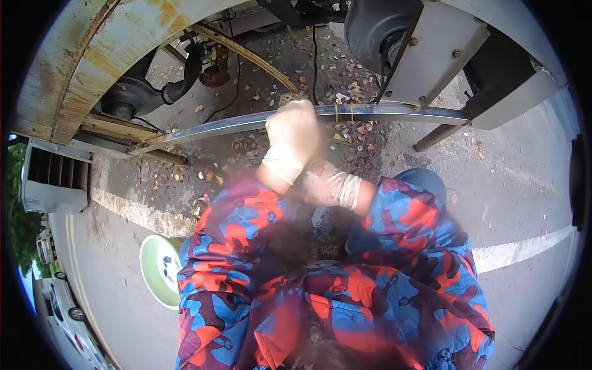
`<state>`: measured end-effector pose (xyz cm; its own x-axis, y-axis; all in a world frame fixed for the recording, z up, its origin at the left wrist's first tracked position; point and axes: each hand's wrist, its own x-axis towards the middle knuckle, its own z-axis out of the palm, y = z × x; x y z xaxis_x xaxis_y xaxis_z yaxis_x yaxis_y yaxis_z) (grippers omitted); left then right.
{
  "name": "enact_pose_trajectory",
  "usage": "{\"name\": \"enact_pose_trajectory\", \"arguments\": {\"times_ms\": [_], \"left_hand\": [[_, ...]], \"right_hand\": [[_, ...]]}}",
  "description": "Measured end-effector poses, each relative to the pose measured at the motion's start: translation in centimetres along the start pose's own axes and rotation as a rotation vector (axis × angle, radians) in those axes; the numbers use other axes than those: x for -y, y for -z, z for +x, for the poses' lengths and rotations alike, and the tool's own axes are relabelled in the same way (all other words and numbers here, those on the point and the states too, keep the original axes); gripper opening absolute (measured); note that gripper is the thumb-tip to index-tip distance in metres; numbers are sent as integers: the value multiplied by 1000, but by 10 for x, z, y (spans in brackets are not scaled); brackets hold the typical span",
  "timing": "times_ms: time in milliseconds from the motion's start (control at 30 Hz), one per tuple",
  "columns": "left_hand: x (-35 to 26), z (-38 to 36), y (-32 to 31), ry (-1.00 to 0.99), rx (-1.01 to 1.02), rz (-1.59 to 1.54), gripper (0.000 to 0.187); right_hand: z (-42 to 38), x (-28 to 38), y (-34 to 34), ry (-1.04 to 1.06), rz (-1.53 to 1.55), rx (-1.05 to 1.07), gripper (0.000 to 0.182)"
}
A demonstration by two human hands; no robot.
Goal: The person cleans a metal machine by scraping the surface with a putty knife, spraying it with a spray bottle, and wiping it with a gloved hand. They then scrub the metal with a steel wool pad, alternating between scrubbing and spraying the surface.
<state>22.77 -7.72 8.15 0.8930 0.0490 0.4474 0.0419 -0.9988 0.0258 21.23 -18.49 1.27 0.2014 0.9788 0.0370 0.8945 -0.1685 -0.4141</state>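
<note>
My left hand [293, 137], in a pale glove, is closed at the metal bar [228, 126], near the lower end of a braided hose [246, 54]. What its fingers grip is hidden. Just below and to the right is my right hand [324, 183], also gloved, with its wrist crossing in from the right; its fingers are blurred and mostly hidden behind the left hand. The metal bar runs across below a rusty frame [92, 68].
A green-rimmed basin [148, 271] stands on the pavement at the left. Dark rounded housings [126, 95] hang under the frame. A grey metal plate [438, 49] and a leg [438, 137] are at the right. Dry leaves lie beneath. Parked cars [77, 314] show far left.
</note>
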Motion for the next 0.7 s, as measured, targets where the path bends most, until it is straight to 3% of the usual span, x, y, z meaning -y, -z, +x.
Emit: {"name": "enact_pose_trajectory", "arguments": {"times_ms": [33,133,167,233,267,367,433,500,633,700], "left_hand": [[-11,9,-1,-56,21,-23,5],[-33,29,-4,-136,100,-101,10],[-34,34,-6,-111,114,-137,13],[-26,36,-6,-74,181,-213,19],[-17,36,3,-66,222,-160,20],[32,31,0,27,308,65,22],[63,40,13,182,472,134,25],[71,50,25,206,518,61,28],[-3,59,17,30,210,-396,30],[-53,50,2,-145,215,-440,29]], "right_hand": [[-2,-2,-5,-6,-1,0,29],[6,-9,-24,237,-98,-739,29],[4,-5,-14,230,-105,-742,29],[-8,13,15,-159,-10,-105,29],[-5,9,19,-83,15,-40,32],[-4,-10,-10,50,-91,-201,34],[-11,-9,-6,18,-67,-241,34],[-13,-10,-8,2,-70,-224,34],[-16,1,9,16,-114,-115,33],[-23,9,23,-89,-16,-38,30]]}}
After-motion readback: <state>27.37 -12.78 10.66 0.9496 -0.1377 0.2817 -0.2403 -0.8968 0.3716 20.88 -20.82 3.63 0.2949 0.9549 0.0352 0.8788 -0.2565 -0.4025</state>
